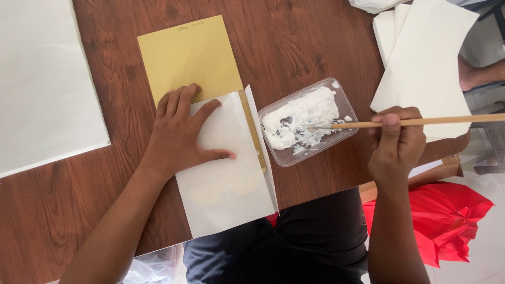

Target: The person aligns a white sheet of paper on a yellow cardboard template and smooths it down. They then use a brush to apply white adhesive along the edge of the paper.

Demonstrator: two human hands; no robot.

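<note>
My left hand (181, 131) presses flat on a white sheet (226, 179) that lies over a yellow paper (189, 55) on the brown wooden table (294, 37). A narrow yellow strip shows along the white sheet's right edge, with a folded white flap beside it. My right hand (395, 143) grips a thin wooden stick (436, 121) held level. The stick's tip dips into white paste in a clear plastic tray (304, 122) to the right of the sheet.
A large white sheet (44, 84) lies at the table's left. A stack of white sheets (423, 58) sits at the back right, overhanging the edge. A red bag (447, 215) lies on the floor at right. My dark-clothed lap is below the table's front edge.
</note>
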